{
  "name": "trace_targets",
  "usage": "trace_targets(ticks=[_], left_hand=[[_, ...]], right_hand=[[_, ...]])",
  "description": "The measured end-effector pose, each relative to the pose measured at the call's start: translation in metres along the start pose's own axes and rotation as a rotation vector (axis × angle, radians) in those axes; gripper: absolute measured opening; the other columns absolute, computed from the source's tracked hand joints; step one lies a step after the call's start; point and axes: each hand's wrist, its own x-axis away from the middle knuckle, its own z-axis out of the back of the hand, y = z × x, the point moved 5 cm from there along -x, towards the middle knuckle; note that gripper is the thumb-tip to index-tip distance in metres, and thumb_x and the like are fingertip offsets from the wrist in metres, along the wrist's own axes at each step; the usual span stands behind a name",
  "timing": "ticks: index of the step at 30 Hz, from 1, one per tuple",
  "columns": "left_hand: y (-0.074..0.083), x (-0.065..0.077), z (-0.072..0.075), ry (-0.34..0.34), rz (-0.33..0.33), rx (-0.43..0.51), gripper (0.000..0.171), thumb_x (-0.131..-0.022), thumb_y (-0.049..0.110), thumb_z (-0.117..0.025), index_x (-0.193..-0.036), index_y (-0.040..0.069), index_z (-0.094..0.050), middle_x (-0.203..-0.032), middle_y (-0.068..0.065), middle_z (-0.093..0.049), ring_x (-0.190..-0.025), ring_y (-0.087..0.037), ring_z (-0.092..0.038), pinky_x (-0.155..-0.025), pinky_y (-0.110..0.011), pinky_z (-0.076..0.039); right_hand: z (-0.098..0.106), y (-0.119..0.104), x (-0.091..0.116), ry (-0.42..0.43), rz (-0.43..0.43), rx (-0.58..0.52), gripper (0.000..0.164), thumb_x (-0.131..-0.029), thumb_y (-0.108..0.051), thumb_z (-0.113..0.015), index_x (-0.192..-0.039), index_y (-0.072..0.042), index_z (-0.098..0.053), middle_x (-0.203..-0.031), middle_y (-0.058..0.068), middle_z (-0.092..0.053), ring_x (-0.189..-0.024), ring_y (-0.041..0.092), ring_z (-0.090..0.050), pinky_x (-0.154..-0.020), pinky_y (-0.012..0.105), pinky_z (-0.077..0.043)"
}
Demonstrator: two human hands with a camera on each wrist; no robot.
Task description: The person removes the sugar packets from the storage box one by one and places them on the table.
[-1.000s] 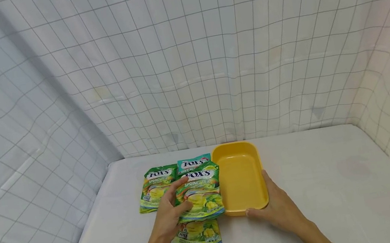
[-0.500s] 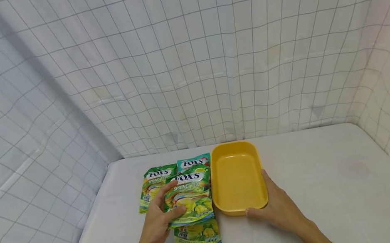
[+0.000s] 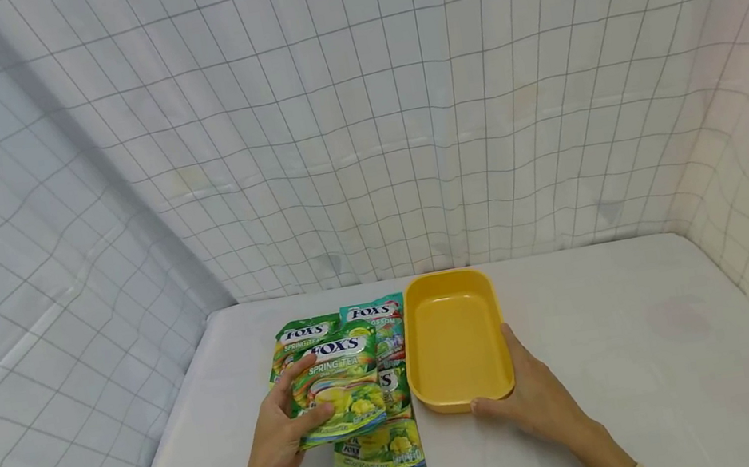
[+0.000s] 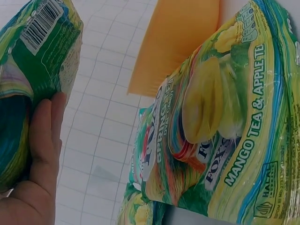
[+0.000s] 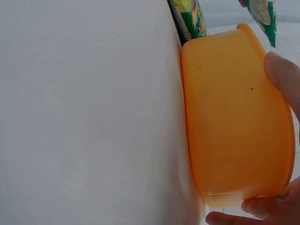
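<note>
My left hand [image 3: 270, 439] grips a green Fox's Spring Tea candy bag [image 3: 343, 391] at its left edge, thumb on the front. In the left wrist view, the back of this held bag [image 4: 47, 56] shows a barcode. It overlaps another green Spring Tea bag [image 3: 289, 341] behind it. A second green bag [image 3: 386, 458] lies in front, its lower part labelled Mango Tea & Apple Tea in the left wrist view. A teal Fox's bag [image 3: 389, 332] lies at the back. My right hand [image 3: 546, 406] holds a yellow plastic tub [image 3: 456, 350] by its near right corner, thumb at the near rim.
The tub stands upright on a white-covered table [image 3: 640, 355], right beside the bags. A white sheet with a dark grid [image 3: 404, 140] hangs along the back and both sides of the table.
My left hand has drawn the held candy bag leftward, away from the tub, uncovering more of the teal bag and the near green bag. The tub shifted slightly left early on; my right hand stays put.
</note>
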Motion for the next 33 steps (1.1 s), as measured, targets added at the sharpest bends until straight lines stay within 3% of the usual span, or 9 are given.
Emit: trace_targets(ticks=[3,6,11,33], left_hand=[[-0.001,0.001,0.003,-0.004,0.027,0.081,0.076,-0.088,-0.011,-0.071,-0.154,0.006,-0.038,-0.162,-0.013,-0.021,-0.128,-0.025,-0.052,-0.088,-0.032,-0.057],[0.0,0.003,0.009,0.002,0.042,0.124,0.078,-0.088,-0.013,-0.069,-0.156,0.007,-0.036,-0.15,-0.011,-0.04,-0.112,-0.023,-0.064,-0.087,-0.035,-0.058],[0.0,0.007,0.022,0.032,0.045,0.1,0.079,-0.088,-0.014,-0.07,-0.156,0.008,-0.036,-0.138,-0.006,-0.051,-0.108,-0.02,-0.066,-0.087,-0.034,-0.058],[-0.029,0.024,0.066,0.086,0.116,0.057,0.077,-0.09,-0.011,-0.068,-0.156,0.01,-0.037,-0.136,0.002,-0.053,-0.107,-0.019,-0.065,-0.086,-0.033,-0.058]], right_hand=[[0.0,0.0,0.0,0.001,0.003,-0.003,0.138,-0.068,-0.072,-0.082,-0.163,-0.005,-0.008,-0.164,0.019,-0.027,-0.138,0.038,-0.044,-0.109,0.057,-0.04],[0.0,0.0,0.0,-0.001,0.006,-0.008,0.138,-0.068,-0.072,-0.082,-0.164,-0.005,-0.008,-0.164,0.019,-0.026,-0.139,0.037,-0.044,-0.109,0.057,-0.039],[0.0,0.0,0.0,0.0,0.007,-0.002,0.138,-0.068,-0.072,-0.082,-0.163,-0.005,-0.008,-0.164,0.019,-0.027,-0.137,0.036,-0.046,-0.108,0.057,-0.04],[0.0,0.002,0.0,-0.003,-0.002,-0.015,0.138,-0.068,-0.072,-0.082,-0.164,-0.006,-0.008,-0.164,0.018,-0.028,-0.138,0.037,-0.045,-0.109,0.058,-0.039]])
